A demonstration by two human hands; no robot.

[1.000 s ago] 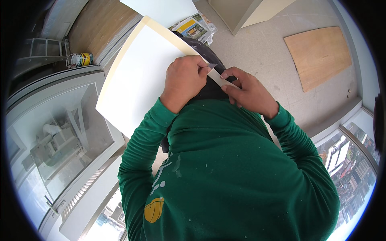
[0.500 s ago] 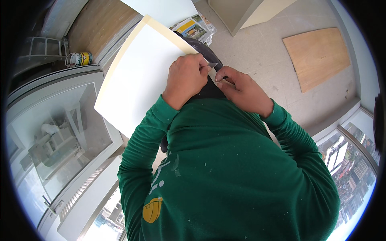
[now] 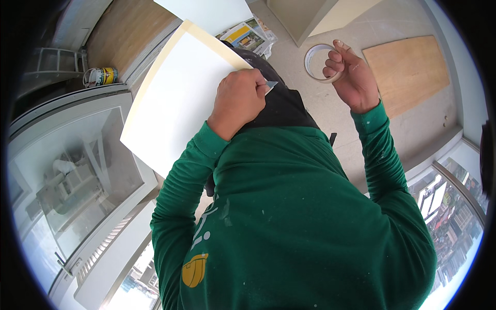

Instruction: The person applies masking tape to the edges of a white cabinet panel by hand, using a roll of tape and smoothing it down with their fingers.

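A white panel point(image 3: 173, 98) with cream masking tape point(image 3: 223, 50) along its edges lies slanted at the left. My left hand point(image 3: 239, 98) is closed at the panel's right edge, and a small pointed metal blade point(image 3: 270, 86) sticks out between thumb and fingers. Most of that tool is hidden in the fist. Out to the right, above the floor, my right hand point(image 3: 355, 75) has its fingers curled through a roll of masking tape point(image 3: 309, 63). The roll hangs with its open ring toward the left.
A thin wooden board point(image 3: 408, 75) lies on the tiled floor at the right. Printed packages point(image 3: 247, 37) lie beyond the panel, near a pale cabinet-like piece point(image 3: 297, 18). At the left stand a paint can point(image 3: 108, 76) and a glazed door point(image 3: 77, 170).
My right hand has moved up and right, away from the left hand, and the tape roll in it now shows. My left hand has stayed by the panel edge with the blade.
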